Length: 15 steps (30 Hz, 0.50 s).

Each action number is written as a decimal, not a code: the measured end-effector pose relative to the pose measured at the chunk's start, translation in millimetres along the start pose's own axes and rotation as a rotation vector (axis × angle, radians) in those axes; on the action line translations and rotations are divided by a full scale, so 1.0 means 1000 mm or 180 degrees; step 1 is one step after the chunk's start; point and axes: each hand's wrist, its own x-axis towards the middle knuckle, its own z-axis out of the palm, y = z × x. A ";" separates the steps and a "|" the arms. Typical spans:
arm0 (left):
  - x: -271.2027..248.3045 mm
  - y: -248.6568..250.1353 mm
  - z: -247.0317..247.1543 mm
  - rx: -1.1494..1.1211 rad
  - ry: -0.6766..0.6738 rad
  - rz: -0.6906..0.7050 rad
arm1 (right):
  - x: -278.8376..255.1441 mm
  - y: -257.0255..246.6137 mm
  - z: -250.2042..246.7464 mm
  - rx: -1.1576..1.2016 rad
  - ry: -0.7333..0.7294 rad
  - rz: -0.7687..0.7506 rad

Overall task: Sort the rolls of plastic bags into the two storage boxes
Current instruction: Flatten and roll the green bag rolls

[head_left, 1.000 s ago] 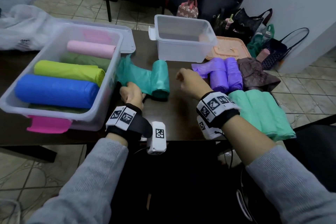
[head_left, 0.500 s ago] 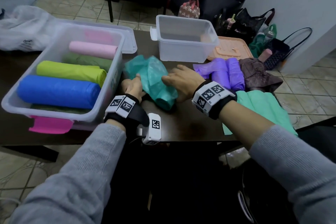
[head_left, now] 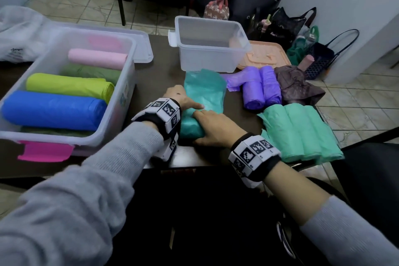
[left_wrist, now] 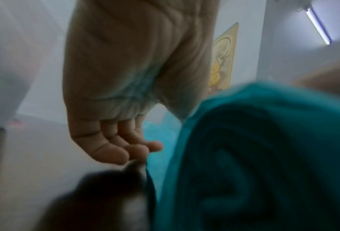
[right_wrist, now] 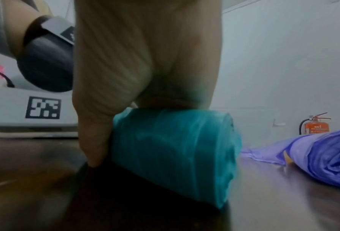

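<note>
A teal roll of plastic bags (head_left: 191,130) lies on the dark table (head_left: 164,71) near its front edge, its loose sheet (head_left: 205,88) spread out toward the small box. My right hand (head_left: 212,126) lies over the roll and grips it, thumb on the near side; the right wrist view shows this hand (right_wrist: 145,78) wrapped around the teal roll (right_wrist: 175,148). My left hand (head_left: 183,99) rests on the sheet just behind the roll with fingers loosely extended. In the left wrist view the left hand (left_wrist: 129,150) holds nothing and the teal roll (left_wrist: 264,156) is beside it.
A large clear box (head_left: 127,84) at left holds blue, lime, green and pink rolls. A small clear box (head_left: 207,49) stands empty at the back. Purple rolls (head_left: 261,90), mint green rolls (head_left: 302,134) and a brown bag (head_left: 298,88) lie at right. An orange lid (head_left: 265,56) lies behind them.
The teal roll has been turned so its loose sheet lies flat, pointing away from me. My right hand has come over and closed around the roll; my left hand has shifted right onto the sheet.
</note>
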 end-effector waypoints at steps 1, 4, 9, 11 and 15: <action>0.003 0.002 0.001 -0.0130 -0.0032 -0.0028 | 0.000 -0.001 0.000 -0.0008 -0.0018 0.0004; 0.008 0.007 0.000 -0.1028 -0.0287 -0.0098 | -0.001 -0.001 -0.001 0.0086 -0.0027 -0.0016; 0.008 0.004 -0.004 -0.0946 -0.0153 -0.0302 | -0.001 -0.006 -0.004 0.0103 -0.0095 -0.0147; 0.007 0.003 -0.001 0.0136 0.0127 -0.0182 | -0.002 -0.008 -0.005 0.0151 -0.0253 -0.0172; 0.006 0.004 -0.001 0.0364 0.0142 -0.0081 | -0.002 -0.010 -0.009 0.0209 -0.0421 -0.0133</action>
